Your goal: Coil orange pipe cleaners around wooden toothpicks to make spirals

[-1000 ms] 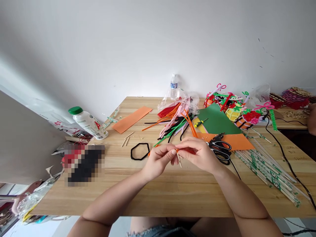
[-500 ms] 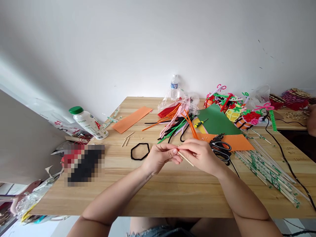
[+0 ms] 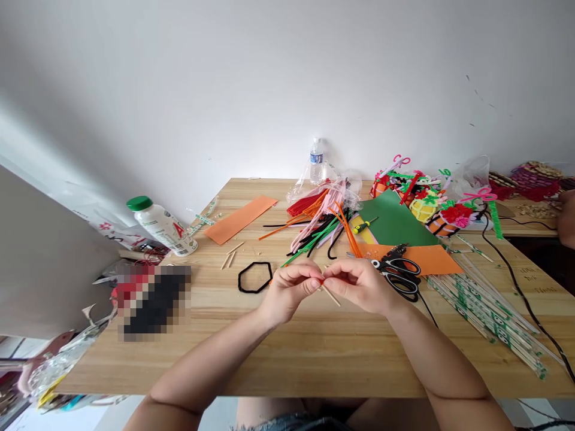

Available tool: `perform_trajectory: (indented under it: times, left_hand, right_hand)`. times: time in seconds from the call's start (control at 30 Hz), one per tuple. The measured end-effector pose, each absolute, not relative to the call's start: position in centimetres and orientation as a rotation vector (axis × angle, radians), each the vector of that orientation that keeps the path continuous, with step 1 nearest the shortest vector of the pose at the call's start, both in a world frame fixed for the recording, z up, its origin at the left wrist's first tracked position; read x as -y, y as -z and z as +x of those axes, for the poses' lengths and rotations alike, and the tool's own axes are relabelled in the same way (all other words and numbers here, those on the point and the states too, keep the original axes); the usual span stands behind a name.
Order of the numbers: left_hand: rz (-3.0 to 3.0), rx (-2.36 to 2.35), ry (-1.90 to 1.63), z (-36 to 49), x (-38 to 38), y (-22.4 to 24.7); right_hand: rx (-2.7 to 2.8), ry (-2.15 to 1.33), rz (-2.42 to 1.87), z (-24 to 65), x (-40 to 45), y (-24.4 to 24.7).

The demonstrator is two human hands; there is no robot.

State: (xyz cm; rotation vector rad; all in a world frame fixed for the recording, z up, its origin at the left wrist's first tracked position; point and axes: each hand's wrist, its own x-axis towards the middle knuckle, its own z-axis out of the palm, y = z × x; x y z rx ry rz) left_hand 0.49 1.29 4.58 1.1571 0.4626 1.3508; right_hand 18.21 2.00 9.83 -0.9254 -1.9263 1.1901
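Observation:
In the middle of the head view my left hand (image 3: 290, 292) pinches a short wooden stick (image 3: 332, 297), which slants down to the right from the fingertips. My right hand (image 3: 362, 286) is closed at the same spot, its fingertips against a small red piece (image 3: 321, 281) at the stick's upper end. The fingers mostly cover that piece, so its kind is unclear. Left of my hands a black pipe cleaner (image 3: 239, 280), bent into a many-sided ring, lies on the table. Beyond it are several short cut sticks (image 3: 231, 258).
Behind my hands lie bunched pipe cleaners (image 3: 309, 224), a screwdriver (image 3: 362, 227), green paper (image 3: 390, 215) and black scissors (image 3: 399, 275). Wrapped chopsticks (image 3: 489, 311) spread at the right. A white bottle (image 3: 164, 230) stands at left. Another person's hand (image 3: 566, 221) shows at the right edge.
My right hand has shifted slightly left and down, its fingertips now meeting the left ones at the red piece. The stick has moved a little left and shows less of its length.

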Motion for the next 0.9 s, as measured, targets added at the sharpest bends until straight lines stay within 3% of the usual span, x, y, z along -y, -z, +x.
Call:
perform_trajectory:
  times: [0.3, 0.7, 0.9]
  left_hand:
    - [1.184, -0.375, -1.325, 0.9, -1.0, -4.6]
    - [1.029, -0.527, -1.403, 2.2, 0.7, -5.5]
    - [1.093, -0.616, -1.455, 2.2, 1.0, -5.6]
  right_hand:
    - [1.748, -1.426, -0.784, 17.5, -2.3, -8.5]
    - [1.637, -0.91, -0.871, 16.0, -0.7, -8.4]
    - [1.66, -0.839, -0.848, 15.9, -0.5, -7.9]
